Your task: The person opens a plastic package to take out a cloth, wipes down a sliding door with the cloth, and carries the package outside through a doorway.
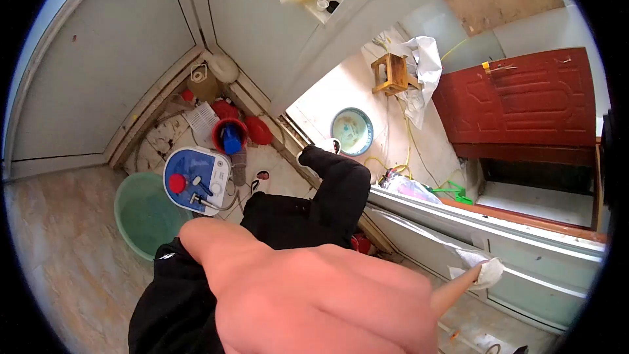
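Observation:
My left hand (321, 301) fills the lower middle, very close to the camera, its back turned up and its wrist coming from a black sleeve (173, 288). Most of its fingers are hidden behind the back of the hand. Past its right edge extends a slim tan shape (455, 290), a finger or a handle; I cannot tell which. At that shape's tip is a crumpled white piece (488, 274), by a pale ledge. What the hand holds, if anything, does not show. My right hand is not in view.
At left, a green basin (147, 213) stands beside a blue and white device (200, 180) and a red bucket (229, 132). Beyond my legs are a round basin (352, 131), a wooden stool (391, 74) and a red door panel (521, 98).

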The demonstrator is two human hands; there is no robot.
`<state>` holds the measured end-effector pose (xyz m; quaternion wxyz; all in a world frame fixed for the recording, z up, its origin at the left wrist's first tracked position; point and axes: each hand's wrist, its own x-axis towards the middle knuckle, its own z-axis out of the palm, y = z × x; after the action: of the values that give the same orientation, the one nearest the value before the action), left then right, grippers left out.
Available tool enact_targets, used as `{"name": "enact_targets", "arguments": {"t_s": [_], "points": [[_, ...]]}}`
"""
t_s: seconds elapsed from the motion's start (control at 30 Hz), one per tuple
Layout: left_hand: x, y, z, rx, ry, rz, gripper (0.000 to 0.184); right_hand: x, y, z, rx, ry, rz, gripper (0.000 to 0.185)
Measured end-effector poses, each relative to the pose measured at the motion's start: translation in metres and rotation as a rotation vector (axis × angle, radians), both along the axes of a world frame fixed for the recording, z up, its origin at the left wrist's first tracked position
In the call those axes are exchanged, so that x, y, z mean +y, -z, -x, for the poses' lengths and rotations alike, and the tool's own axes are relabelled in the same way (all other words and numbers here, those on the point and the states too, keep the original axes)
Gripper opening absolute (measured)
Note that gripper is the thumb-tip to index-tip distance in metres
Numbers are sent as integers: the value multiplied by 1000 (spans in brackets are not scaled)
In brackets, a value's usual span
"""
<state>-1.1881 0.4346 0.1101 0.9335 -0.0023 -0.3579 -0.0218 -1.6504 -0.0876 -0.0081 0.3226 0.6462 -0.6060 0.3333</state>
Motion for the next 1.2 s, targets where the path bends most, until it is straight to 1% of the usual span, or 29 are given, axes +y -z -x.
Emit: {"name": "enact_targets", "arguments": {"t_s": [0.17, 0.3, 0.4, 0.7, 0.8, 0.9, 0.97, 1.03, 1.07, 1.1, 1.13, 1.17, 1.2], "points": [[12, -2, 11, 135, 91, -20, 20, 2, -5, -7, -39, -36, -15, 42], [12, -1, 8, 112, 77, 28, 19, 2, -8, -11, -54, -59, -24, 43], [14, 0, 7, 100, 91, 16, 19, 2, -12, -12, -66, -70, -26, 43], [26, 7, 5, 24, 152, -41, 18, 6, -20, -13, -95, -115, -46, 44], [29, 12, 4, -36, 176, -86, 18, 5, -24, -12, -99, -124, -64, 44], [37, 25, 0, -145, 202, -191, 18, 7, -26, -12, -102, -133, -64, 44], [42, 41, -7, -247, 209, -356, 18, 10, -28, -12, -110, -141, -69, 44], [45, 68, -18, -328, 184, -644, 19, 11, -29, -13, -116, -143, -74, 45], [45, 90, -22, -372, 151, -869, 18, 14, -28, -12, -119, -141, -69, 45], [45, 115, -23, -294, 219, -1215, 22, 13, -29, -13, -122, -142, -72, 45], [40, 148, -21, -153, 221, -1438, 27, 15, -30, -14, -130, -147, -78, 45], [39, 192, -13, -103, 80, -1692, 31, 16, -30, -14, -134, -150, -79, 45], [50, 255, -1, -338, -259, -2022, 33, 16, -31, -13, -137, -153, -81, 45]]}}
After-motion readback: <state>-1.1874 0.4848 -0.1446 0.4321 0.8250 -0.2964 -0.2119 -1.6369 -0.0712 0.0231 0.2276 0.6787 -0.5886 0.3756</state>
